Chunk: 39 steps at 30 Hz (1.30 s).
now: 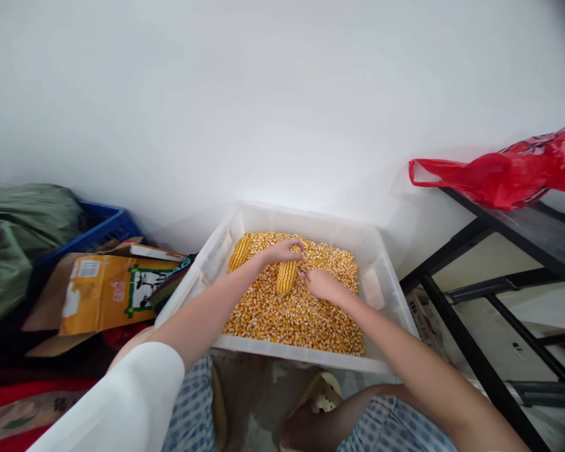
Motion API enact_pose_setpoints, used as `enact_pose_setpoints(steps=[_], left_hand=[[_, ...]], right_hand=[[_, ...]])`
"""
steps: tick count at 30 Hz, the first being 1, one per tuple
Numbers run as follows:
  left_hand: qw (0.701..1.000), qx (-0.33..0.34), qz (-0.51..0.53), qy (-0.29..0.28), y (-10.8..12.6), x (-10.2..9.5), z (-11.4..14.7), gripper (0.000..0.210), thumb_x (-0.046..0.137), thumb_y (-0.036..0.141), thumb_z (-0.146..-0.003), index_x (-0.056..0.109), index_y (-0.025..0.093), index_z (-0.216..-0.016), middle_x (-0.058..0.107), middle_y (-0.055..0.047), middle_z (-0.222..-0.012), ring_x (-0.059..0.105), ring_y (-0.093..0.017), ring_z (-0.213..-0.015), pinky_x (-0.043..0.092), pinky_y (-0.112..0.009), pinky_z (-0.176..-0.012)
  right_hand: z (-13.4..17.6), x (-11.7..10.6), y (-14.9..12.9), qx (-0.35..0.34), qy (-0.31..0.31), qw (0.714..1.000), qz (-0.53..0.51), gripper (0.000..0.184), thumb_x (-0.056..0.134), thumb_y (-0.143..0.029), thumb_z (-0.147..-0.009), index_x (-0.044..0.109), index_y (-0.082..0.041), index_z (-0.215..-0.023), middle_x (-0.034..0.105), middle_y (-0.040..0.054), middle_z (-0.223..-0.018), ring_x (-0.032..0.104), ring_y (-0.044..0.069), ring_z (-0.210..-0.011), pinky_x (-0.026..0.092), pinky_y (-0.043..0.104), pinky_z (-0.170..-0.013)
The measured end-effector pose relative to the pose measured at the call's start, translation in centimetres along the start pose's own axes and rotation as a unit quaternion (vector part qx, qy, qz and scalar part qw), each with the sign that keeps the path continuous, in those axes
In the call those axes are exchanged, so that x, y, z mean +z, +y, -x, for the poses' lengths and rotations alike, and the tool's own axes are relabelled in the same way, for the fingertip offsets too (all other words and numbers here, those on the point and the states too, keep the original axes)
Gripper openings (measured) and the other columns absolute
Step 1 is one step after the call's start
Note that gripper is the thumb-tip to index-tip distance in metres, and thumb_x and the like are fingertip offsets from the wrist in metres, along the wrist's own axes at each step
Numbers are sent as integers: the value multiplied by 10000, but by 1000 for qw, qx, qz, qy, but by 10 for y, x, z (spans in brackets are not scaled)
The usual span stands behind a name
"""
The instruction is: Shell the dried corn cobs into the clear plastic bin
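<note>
In the head view, an ear of corn [287, 278] rests slanted on loose corn kernels [282, 323] in a whitish plastic bin [306, 359]. My left hand [286, 250] closes its fingers around the ear's far end. To the right of the ear, my right hand [321, 284] is closed, with a thin dark pointed thing [303, 272] showing at its fingertips against the ear; its kind is too small to make out. More ears of corn [239, 252] lie at the bin's far left corner, partly behind my left forearm.
A white wall stands behind the bin. On the left are a torn yellow carton [106, 295], a blue crate [106, 229] and green sheeting [23, 232]. A black metal frame [456, 320] stands at right, with a red plastic bag [503, 176] on it.
</note>
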<state>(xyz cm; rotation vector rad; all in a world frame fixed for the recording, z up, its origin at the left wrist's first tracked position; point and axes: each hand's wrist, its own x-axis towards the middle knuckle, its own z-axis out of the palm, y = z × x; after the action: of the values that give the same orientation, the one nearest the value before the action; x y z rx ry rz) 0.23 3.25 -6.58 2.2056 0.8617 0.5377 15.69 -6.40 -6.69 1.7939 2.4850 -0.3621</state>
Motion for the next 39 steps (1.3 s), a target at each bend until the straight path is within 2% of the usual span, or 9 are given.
enact_pose_setpoints(steps=[8, 12, 18, 22, 27, 29, 32, 35, 39], left_hand=[[997, -25, 75, -6, -4, -10, 7, 317, 556, 415, -670, 568, 163, -862, 596, 4, -896, 526, -163, -905, 383, -259, -833], [997, -21, 76, -5, -3, -12, 9, 323, 560, 429, -672, 575, 162, -853, 599, 1, -892, 522, -163, -915, 375, -254, -844], [998, -30, 47, -12, 0, -15, 10, 402, 550, 512, -666, 582, 168, -870, 605, 3, -899, 526, -164, -896, 376, -256, -827], [999, -28, 29, -15, 5, -15, 10, 424, 549, 537, -657, 584, 175, -875, 605, 11, -909, 527, -164, -891, 374, -251, -818], [1000, -14, -4, -18, 10, -10, 7, 441, 557, 544, -641, 580, 178, -886, 603, 6, -904, 527, -172, -893, 373, -253, -809], [1000, -7, -14, -19, 10, -8, 5, 444, 554, 544, -640, 578, 178, -891, 602, 4, -910, 526, -174, -892, 372, -255, -813], [1000, 7, -19, -19, 9, -5, 3, 423, 552, 529, -649, 572, 182, -890, 601, 6, -915, 526, -170, -894, 370, -255, -824], [999, 16, -17, -22, 9, -4, 2, 385, 554, 504, -660, 569, 182, -870, 600, 8, -910, 528, -165, -896, 371, -252, -829], [1000, 9, -4, -28, 9, -6, 3, 376, 550, 494, -667, 564, 180, -875, 599, 6, -917, 531, -167, -903, 374, -262, -843]], right_hand=[[-8, 28, -6, 15, 6, 981, -193, 508, 186, -419, -928, 591, -120, -864, 624, 80, -754, 574, 170, -694, 392, 232, -626], [-8, 29, -5, 1, -4, 971, -238, 500, 186, -442, -923, 572, -132, -857, 597, 49, -684, 555, 158, -634, 391, 232, -605], [-11, 8, 13, -27, -27, 986, -163, 497, 276, -487, -895, 605, -132, -780, 616, 78, -721, 556, 180, -647, 381, 246, -593], [-10, 2, 15, -32, -24, 991, -127, 510, 271, -485, -896, 622, -133, -783, 631, 92, -748, 565, 184, -657, 382, 244, -586], [-3, -4, 7, 8, -95, 987, -130, 484, 261, -441, -901, 623, -123, -856, 626, 82, -653, 529, 146, -448, 378, 240, -492], [-1, -7, 4, 18, -106, 987, -116, 476, 261, -417, -902, 626, -112, -875, 635, 97, -663, 529, 146, -430, 384, 244, -492], [-1, -9, 2, 21, -106, 991, -73, 477, 266, -394, -900, 641, -103, -858, 651, 130, -709, 574, 177, -507, 406, 258, -539], [-2, -10, 0, 15, -96, 995, -31, 443, 300, -368, -894, 654, -104, -861, 659, 157, -806, 615, 219, -664, 425, 269, -610], [-1, -14, 0, -1, -78, 997, -12, 426, 309, -345, -893, 659, -102, -902, 643, 176, -929, 611, 241, -818, 431, 279, -685]])
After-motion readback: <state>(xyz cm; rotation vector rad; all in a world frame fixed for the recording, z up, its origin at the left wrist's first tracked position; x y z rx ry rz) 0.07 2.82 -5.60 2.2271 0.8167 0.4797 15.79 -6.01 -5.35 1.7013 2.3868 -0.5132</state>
